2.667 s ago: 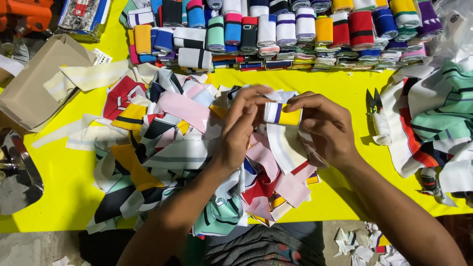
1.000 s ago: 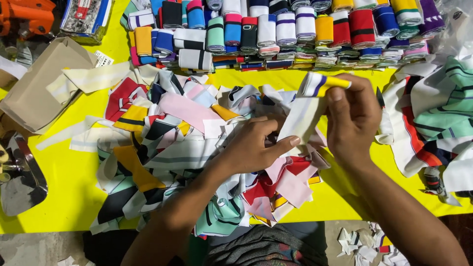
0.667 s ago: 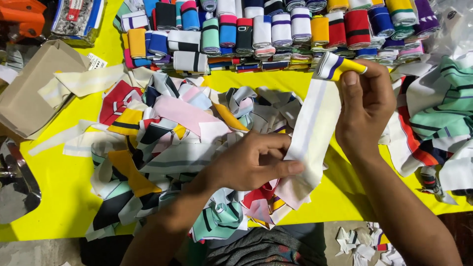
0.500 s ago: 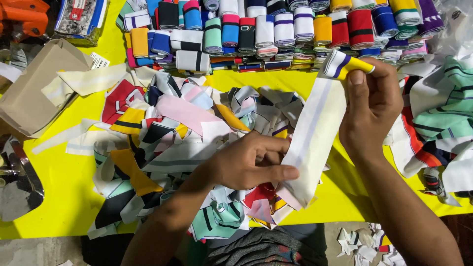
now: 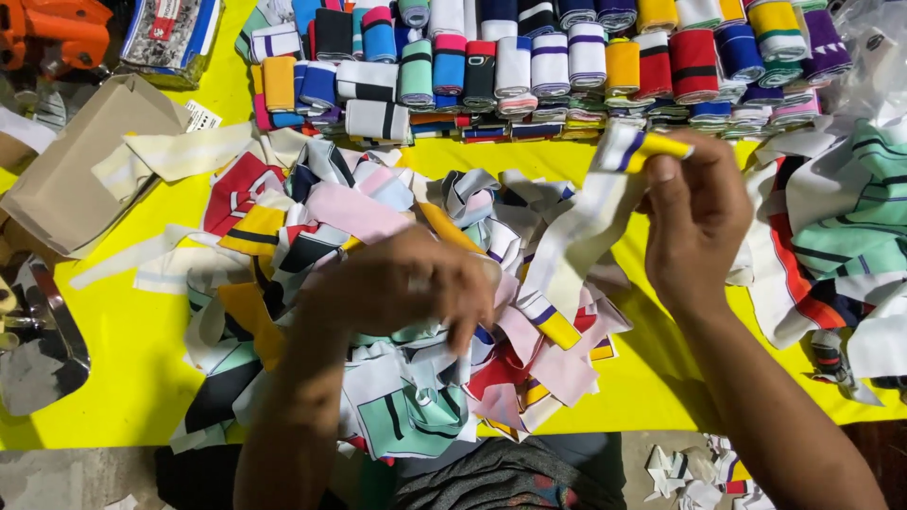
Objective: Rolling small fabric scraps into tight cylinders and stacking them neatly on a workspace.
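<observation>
Yellow table (image 5: 113,378): your right hand (image 5: 694,222) pinches the white strip's (image 5: 576,255) top; left hand (image 5: 406,283), blurred, seemingly closed below—keep it taut.

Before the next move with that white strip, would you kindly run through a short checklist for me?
1. Right hand pinches the white strip at its yellow-and-blue top end: ok.
2. Left hand on the strip: cannot tell, blurred.
3. Strip hangs untwisted: ok.
4. Lower striped end free of the loose pile: not ok, it rests on it.
5. Rolled strips in rows at the far edge: ok.
</observation>
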